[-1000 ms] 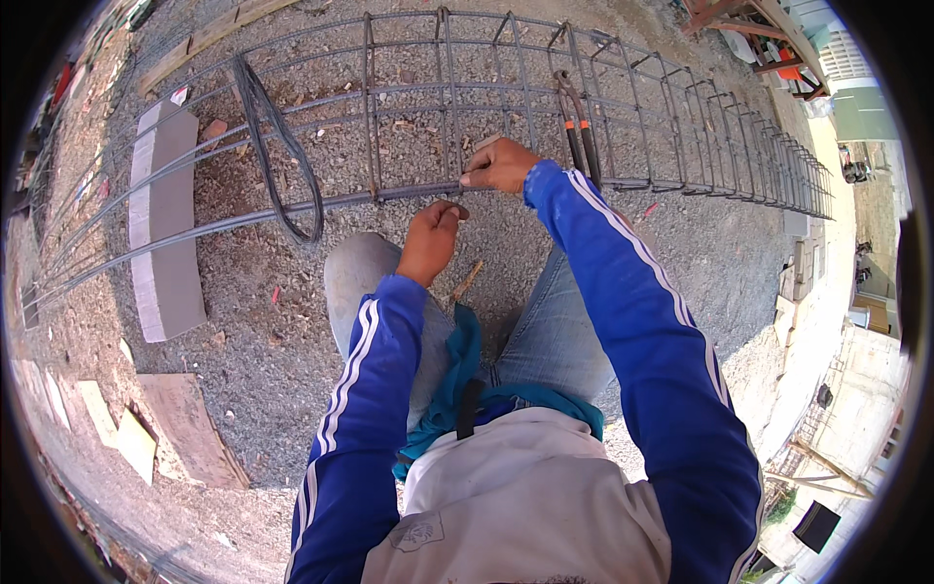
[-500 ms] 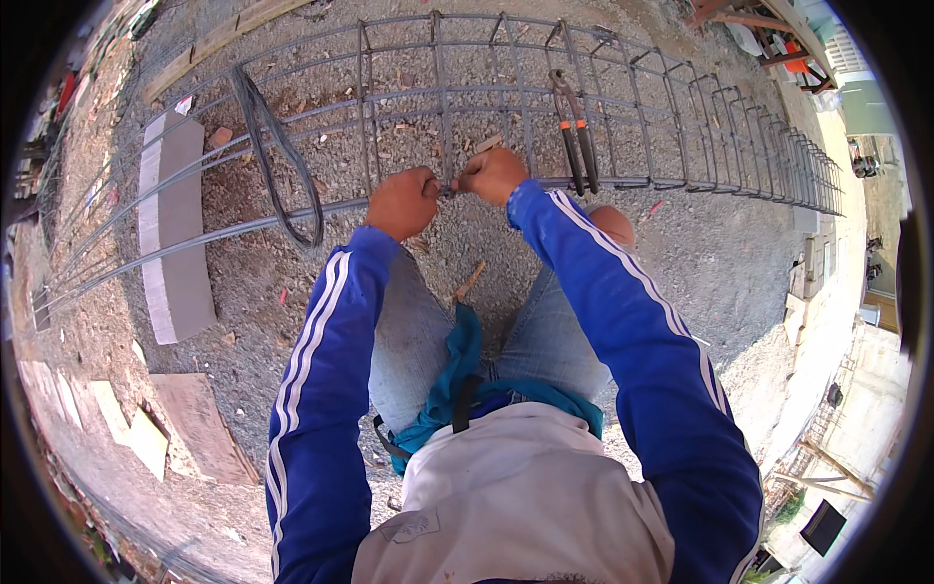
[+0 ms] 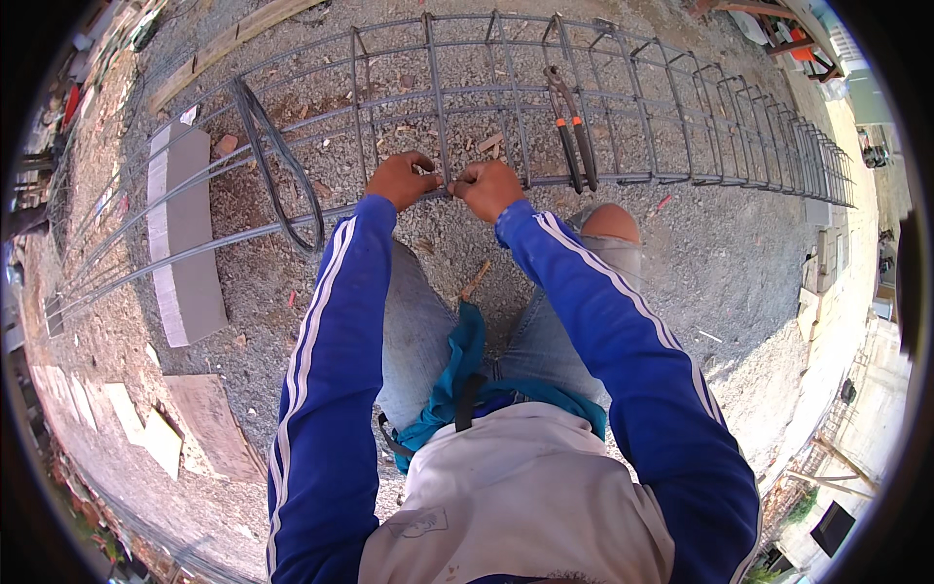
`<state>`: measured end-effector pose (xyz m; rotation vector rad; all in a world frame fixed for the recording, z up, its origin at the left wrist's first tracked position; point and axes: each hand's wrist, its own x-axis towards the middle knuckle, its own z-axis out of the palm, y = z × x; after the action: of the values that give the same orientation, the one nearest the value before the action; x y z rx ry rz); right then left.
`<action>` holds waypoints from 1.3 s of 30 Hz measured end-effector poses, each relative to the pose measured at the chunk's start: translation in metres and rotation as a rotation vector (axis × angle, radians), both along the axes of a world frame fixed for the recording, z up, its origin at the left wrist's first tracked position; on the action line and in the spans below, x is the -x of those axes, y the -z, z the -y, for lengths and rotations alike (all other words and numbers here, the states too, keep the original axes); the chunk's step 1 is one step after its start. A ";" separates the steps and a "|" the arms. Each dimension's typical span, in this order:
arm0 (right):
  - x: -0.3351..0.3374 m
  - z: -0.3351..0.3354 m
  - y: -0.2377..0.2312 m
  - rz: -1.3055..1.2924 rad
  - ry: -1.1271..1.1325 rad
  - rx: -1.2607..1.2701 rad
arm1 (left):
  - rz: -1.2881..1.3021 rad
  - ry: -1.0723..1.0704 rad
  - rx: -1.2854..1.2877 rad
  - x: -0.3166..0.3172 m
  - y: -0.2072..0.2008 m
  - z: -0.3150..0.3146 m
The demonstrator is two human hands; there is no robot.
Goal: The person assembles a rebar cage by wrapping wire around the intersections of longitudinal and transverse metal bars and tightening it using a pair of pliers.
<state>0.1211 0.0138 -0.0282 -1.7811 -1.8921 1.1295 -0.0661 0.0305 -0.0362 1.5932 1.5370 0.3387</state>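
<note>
A long cage of steel rebar [image 3: 511, 90] with square stirrups lies across in front of my knees. My left hand [image 3: 400, 181] is at its near bar, with thumb and forefinger bent toward a stirrup crossing. Close beside it, my right hand [image 3: 491, 189] pinches at the same joint; whatever lies between the fingertips is too small to make out. To the right, pincers [image 3: 574, 146] with dark handles and orange bands rest against the cage, jaws pointing away. A looped bundle of thin dark wire [image 3: 282, 175] hangs over the bars at the left.
A grey block [image 3: 190, 277] lies under the bars at left. Beyond it is a timber plank [image 3: 233, 44]. Flat boards [image 3: 204, 419] lie on the gravel at lower left. Small brick pieces [image 3: 226, 145] and a wood chip [image 3: 489, 142] are scattered around the cage.
My left forefinger has lifted somewhat away from the thumb. My right hand has shifted slightly left and nearer to me, still at the joint. The pincers and wire bundle stay in place.
</note>
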 end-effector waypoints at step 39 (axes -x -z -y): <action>0.000 0.036 0.000 -0.028 0.009 -0.236 | 0.266 0.207 0.355 0.003 0.019 -0.015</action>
<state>0.1210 -0.0226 -0.0281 -1.6343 -1.9101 0.8811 -0.0693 0.0458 -0.0547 1.3505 1.1450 0.1440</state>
